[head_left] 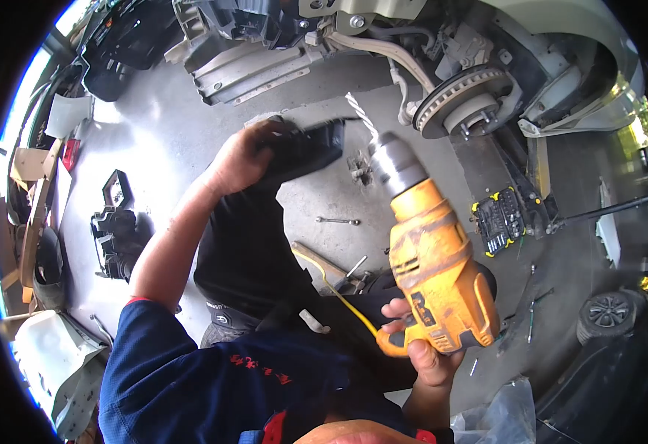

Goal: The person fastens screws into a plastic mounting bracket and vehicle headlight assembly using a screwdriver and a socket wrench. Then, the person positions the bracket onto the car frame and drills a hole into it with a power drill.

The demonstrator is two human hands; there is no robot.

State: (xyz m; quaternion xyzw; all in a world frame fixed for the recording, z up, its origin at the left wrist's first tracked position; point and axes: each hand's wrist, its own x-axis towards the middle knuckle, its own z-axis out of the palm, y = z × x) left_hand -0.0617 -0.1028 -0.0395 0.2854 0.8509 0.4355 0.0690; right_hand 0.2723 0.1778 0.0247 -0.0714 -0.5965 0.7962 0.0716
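In the head view, my left hand (241,158) is closed around a black plastic-looking part (301,152), held out above my leg; the part is partly blurred, so its exact kind is unclear. My right hand (431,362) grips the handle of a worn yellow power drill (435,266). From the drill's metal chuck (399,164) a spiral drill bit (361,112) points up and to the left, close to the black part's right end. A yellow cord (335,290) runs behind the drill.
A raised car's brake disc (463,100) and suspension arm (387,50) are at top right. On the floor lie a wrench (338,220), an opened tool set (498,222) and a black car part (115,238). A wheel (607,312) is at far right.
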